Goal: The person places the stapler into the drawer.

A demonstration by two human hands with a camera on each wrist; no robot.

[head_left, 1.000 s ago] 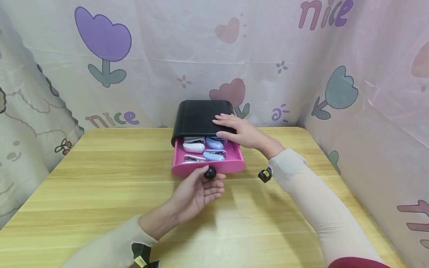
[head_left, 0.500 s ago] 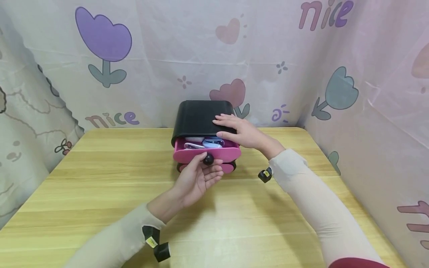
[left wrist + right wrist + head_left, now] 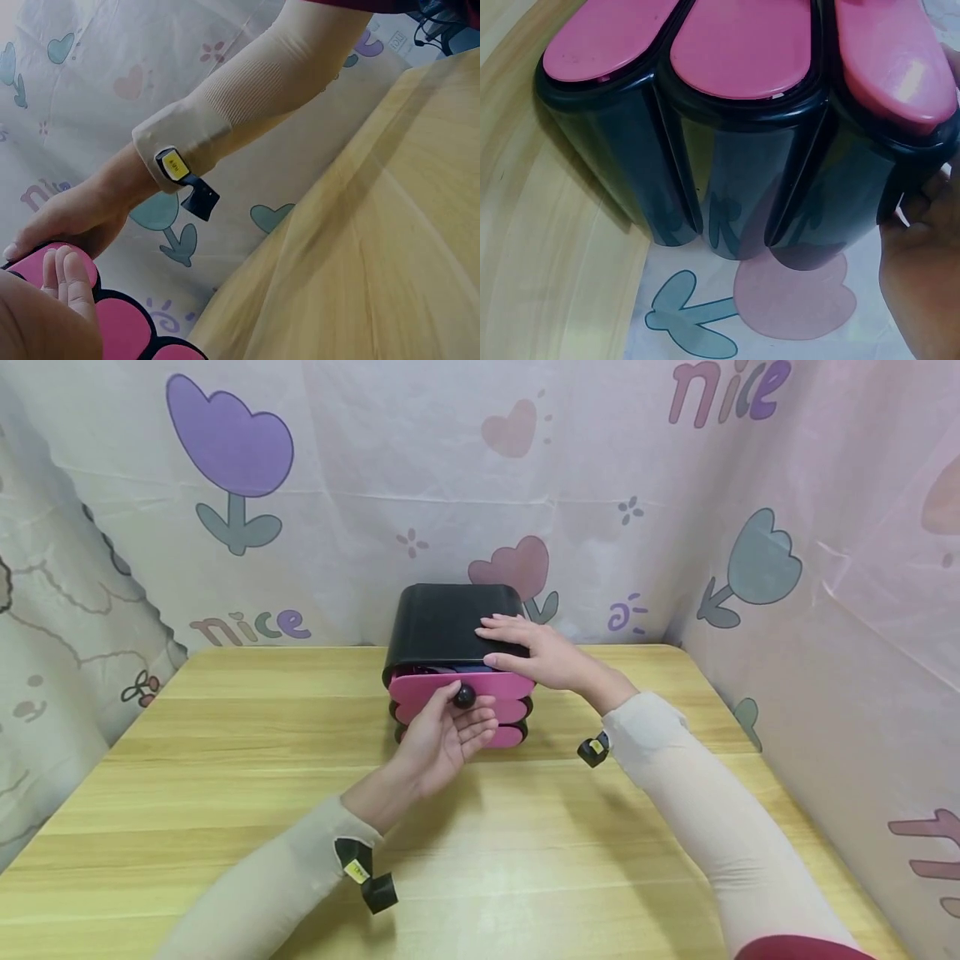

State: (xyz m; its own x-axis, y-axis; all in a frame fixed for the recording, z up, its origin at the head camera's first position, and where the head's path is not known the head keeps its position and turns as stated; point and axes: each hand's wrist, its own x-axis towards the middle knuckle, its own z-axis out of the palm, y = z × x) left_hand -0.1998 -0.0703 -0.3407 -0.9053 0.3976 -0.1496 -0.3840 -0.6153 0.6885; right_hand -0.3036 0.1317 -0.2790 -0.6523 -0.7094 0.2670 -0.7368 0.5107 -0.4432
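A small black cabinet with three stacked pink drawers stands on the table. My left hand pinches the round black knob of the top drawer between thumb and fingers, its other fingers loosely extended below. That drawer is almost in; a narrow dark gap above its front hides most of the contents. My right hand rests on the right side of the cabinet top, fingers straight. In the right wrist view the top drawer's pink front sticks out slightly, while the middle drawer sits flush.
The wooden table extends around the cabinet. Behind and at both sides hangs a printed curtain with flowers and hearts, close to the cabinet's back. Each forearm carries a small black wrist camera.
My left hand has pushed the top drawer inward, away from me, covering the white and blue clip-like things inside and uncovering the lower drawers. My right hand has stayed on the cabinet top.
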